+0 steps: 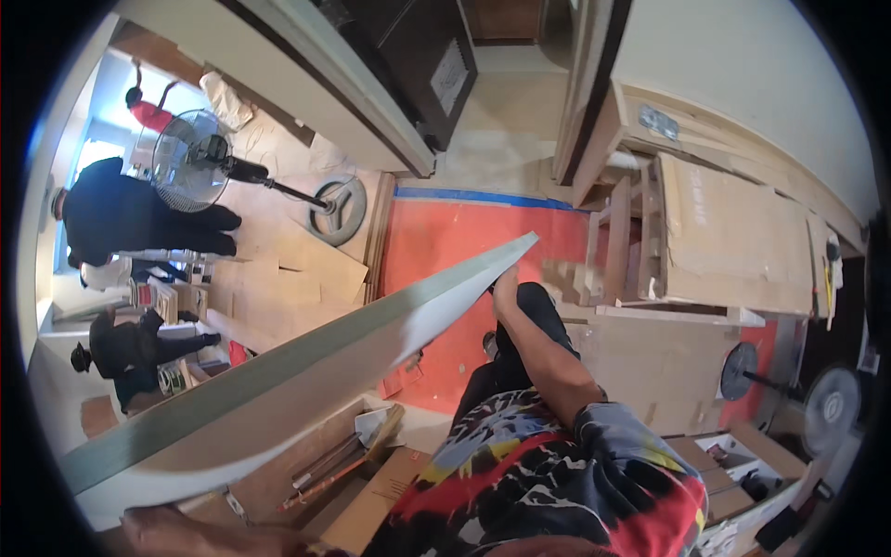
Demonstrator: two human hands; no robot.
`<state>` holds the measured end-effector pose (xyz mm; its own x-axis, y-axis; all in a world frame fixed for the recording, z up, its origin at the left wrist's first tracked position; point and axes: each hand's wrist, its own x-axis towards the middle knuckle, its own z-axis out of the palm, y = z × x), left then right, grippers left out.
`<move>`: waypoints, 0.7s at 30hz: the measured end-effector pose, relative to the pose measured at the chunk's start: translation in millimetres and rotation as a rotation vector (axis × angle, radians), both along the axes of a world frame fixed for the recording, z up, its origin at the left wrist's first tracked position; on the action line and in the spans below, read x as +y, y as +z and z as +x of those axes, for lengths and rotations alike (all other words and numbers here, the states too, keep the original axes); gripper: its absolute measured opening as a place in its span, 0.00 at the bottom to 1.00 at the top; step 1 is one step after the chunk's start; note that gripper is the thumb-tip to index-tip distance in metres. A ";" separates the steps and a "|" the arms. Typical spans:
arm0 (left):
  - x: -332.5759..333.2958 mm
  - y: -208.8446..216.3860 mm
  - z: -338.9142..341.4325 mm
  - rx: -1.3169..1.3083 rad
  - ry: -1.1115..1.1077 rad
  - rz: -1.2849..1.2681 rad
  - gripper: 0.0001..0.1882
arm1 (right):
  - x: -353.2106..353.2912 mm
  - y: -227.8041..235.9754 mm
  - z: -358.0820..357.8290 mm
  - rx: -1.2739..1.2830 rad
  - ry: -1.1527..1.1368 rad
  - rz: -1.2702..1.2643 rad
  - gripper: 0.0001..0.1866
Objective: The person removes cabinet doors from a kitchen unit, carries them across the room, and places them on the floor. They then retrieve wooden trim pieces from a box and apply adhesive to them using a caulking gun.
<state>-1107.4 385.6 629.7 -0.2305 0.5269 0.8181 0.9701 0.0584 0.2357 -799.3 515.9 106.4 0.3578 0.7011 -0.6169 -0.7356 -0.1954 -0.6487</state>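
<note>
A long white panel (278,408) with a grey-green edge stands on edge in front of me. It runs slantwise from the lower left to the middle of the view. My right hand (504,290) is closed on the panel's far right end, its fingers partly hidden behind my wrist and the board. At the lower left, my left hand (153,531) is closed at the panel's lower side near its other end. That hand is dim, and its fingertips are hidden.
Red floor covering (432,246) lies ahead, before a doorway. A standing fan (190,162) and several people are at the left. A cardboard-covered wooden frame (733,241) stands at the right, with another fan (831,408) beyond. An open box of tools (325,464) is below the panel.
</note>
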 end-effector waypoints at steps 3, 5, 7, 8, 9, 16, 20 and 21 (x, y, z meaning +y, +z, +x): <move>31.9 -3.5 28.9 0.070 -0.107 0.017 0.16 | 15.7 1.1 4.2 0.194 -0.053 0.064 0.25; 68.7 -14.6 51.3 0.099 -0.244 -0.111 0.16 | 27.7 33.0 26.0 0.247 -0.003 0.190 0.19; 115.1 -40.6 80.3 0.348 -0.355 -0.266 0.17 | 33.4 94.4 54.0 0.066 0.053 0.247 0.24; 140.0 -56.5 96.3 0.416 -0.495 -0.274 0.18 | 41.8 131.4 63.8 -0.026 0.055 0.302 0.26; 164.5 -70.2 111.8 0.460 -0.657 -0.277 0.20 | 50.1 173.8 82.1 -0.074 0.223 0.450 0.28; 273.7 -153.8 144.4 0.520 -0.728 -0.829 0.20 | 127.9 367.3 82.9 -1.470 1.289 0.734 0.30; 313.2 -230.6 145.9 0.372 -0.939 -0.539 0.21 | 189.9 331.4 50.0 -1.683 1.716 0.420 0.24; 326.2 -251.9 142.6 0.313 -0.959 -0.514 0.22 | 203.6 314.0 45.4 -1.707 1.782 0.390 0.22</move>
<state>-964.8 711.8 377.8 0.6268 0.6660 0.4045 0.6784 -0.7218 0.1373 -753.9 719.5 420.4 -0.5760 0.7114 -0.4026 0.8132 0.4487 -0.3706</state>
